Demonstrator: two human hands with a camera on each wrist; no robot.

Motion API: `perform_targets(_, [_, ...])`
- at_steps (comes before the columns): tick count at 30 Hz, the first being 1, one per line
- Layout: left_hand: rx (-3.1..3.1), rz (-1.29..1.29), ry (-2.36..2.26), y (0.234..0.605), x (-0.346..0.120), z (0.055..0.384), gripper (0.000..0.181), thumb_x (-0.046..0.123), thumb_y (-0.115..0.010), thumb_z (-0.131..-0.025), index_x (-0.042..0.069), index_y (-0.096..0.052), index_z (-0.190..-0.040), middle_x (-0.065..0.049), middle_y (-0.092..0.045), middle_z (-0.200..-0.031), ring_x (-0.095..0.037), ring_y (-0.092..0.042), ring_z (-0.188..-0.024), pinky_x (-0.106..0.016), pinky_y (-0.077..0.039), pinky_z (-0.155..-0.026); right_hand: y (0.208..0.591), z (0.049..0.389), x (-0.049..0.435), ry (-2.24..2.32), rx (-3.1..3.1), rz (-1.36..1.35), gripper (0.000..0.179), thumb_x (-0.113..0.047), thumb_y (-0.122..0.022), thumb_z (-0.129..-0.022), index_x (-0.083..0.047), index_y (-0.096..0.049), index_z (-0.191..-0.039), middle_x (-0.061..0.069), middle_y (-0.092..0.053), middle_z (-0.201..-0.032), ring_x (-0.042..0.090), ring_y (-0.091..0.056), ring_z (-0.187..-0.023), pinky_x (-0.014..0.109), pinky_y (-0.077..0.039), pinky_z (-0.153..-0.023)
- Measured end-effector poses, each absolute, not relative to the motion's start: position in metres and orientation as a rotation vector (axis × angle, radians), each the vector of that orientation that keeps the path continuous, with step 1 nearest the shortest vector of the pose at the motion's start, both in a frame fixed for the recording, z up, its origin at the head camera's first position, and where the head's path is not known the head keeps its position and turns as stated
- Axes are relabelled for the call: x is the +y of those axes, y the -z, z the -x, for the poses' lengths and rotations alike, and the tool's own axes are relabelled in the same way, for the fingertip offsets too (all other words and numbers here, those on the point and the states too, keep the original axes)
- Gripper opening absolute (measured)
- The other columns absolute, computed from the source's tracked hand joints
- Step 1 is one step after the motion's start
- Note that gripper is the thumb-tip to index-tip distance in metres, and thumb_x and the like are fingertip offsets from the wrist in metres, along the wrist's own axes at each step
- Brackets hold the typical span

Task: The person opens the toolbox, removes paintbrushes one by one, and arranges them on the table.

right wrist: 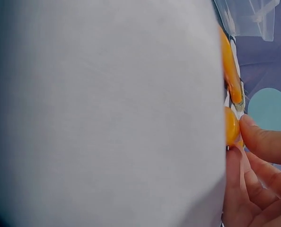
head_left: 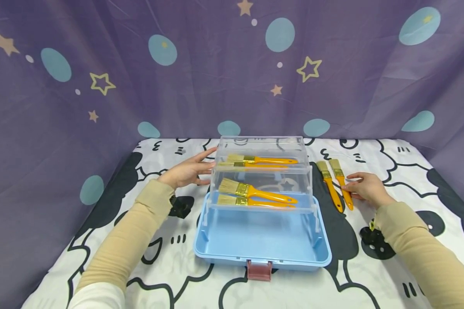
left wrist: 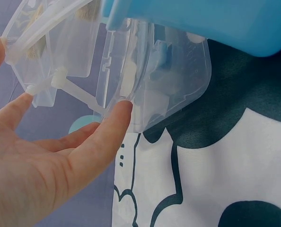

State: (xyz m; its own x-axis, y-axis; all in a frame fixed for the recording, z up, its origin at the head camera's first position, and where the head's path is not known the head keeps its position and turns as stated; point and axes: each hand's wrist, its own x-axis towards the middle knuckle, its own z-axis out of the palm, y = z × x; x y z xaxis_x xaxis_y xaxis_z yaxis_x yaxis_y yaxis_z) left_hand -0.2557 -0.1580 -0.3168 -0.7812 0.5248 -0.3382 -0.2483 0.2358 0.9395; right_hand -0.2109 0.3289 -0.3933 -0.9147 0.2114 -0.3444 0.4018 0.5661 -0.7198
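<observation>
Pinching a flat paintbrush (head_left: 340, 179) with a glossy yellow-orange wooden-looking handle, gold-coloured metal collar and pale bristles between thumb and fingers of the right hand (head_left: 367, 188), over on the right of the worktop. Pointed bristles-far, handle-near, and honestly can't tell if lifted at all. Just beside it on the left, pretty much a twin: a second yellow-handled paintbrush (head_left: 329, 183), laid at much the same slant on the white cloth with black cartoon doodles (head_left: 224, 296).

Over to the left hand (head_left: 187, 173): fingers fanned out wide, up at the left side of the see-through plastic upper tray (head_left: 263, 171). Touching or just beside it, can't quite say for every fingertip.

In the middle, a light-blue rounded plastic box (head_left: 259, 238), opened up, with a dusky-pink latch (head_left: 259, 271) on the near side and a clear plastic lid (left wrist: 183, 80) on the far side. Raised above the far part of the box in two steps, the upper tray plus a clear plastic lower tray (head_left: 301, 201). In each, two more yellow-handled brushes, all with bristles left and handles right.

Past all that, at the far end and along the left, a purple curtain (head_left: 216, 94) with blue ovals and stars. On both arms, beige sleeves (head_left: 127, 238).
</observation>
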Motion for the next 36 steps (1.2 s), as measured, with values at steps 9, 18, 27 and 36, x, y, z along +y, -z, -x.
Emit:
perform_targets(9, [1.896, -0.257, -1.6, 0.318, -0.158, 0.256, 0.07, 0.026, -0.048, -0.1, 0.036, -0.004, -0.153, -0.011, -0.014, -0.158, -0.04, -0.016, -0.143, -0.06, -0.026, -0.109, 0.392, 0.211, 0.334, 1.322, 2.546, -0.44, 0.066, -0.017, -0.072, -0.085, 0.009, -0.04, -0.136, -0.002, -0.066, -0.085, 0.004, -0.06, -0.07, 0.025, -0.056, -0.066])
perform_targets(18, [1.895, -0.25, -1.594, 0.318, -0.158, 0.256, 0.069, 0.025, -0.048, -0.1, 0.038, -0.005, -0.152, -0.008, -0.018, -0.157, -0.039, -0.018, -0.142, -0.06, -0.025, -0.109, 0.387, 0.208, 0.339, 1.452, 2.442, -0.406, 0.071, -0.021, -0.066, -0.089, 0.007, -0.03, -0.144, 0.0, -0.061, -0.098, 0.0, -0.061, -0.073, 0.026, -0.056, -0.073])
perform_targets(27, [1.9, -0.255, -1.597, 0.319, -0.158, 0.256, 0.069, 0.026, -0.048, -0.1, 0.038, -0.005, -0.152, -0.008, -0.013, -0.158, -0.04, -0.015, -0.143, -0.06, -0.026, -0.109, 0.382, 0.208, 0.343, 1.759, 2.218, -0.328, 0.066, -0.017, -0.054, -0.096, 0.005, -0.019, -0.148, -0.023, -0.062, -0.079, -0.004, -0.061, -0.078, 0.021, -0.054, -0.076])
perform_targets(36, [1.897, -0.265, -1.598, 0.318, -0.158, 0.256, 0.069, 0.026, -0.048, -0.1, 0.038, -0.005, -0.152, -0.009, -0.016, -0.157, -0.04, -0.016, -0.143, -0.06, -0.025, -0.109, 0.376, 0.208, 0.343, 1.81, 2.131, -0.324, 0.064, -0.025, -0.058, -0.095, -0.002, -0.026, -0.146, -0.023, -0.061, -0.085, -0.004, -0.06, -0.082, 0.019, -0.053, -0.077])
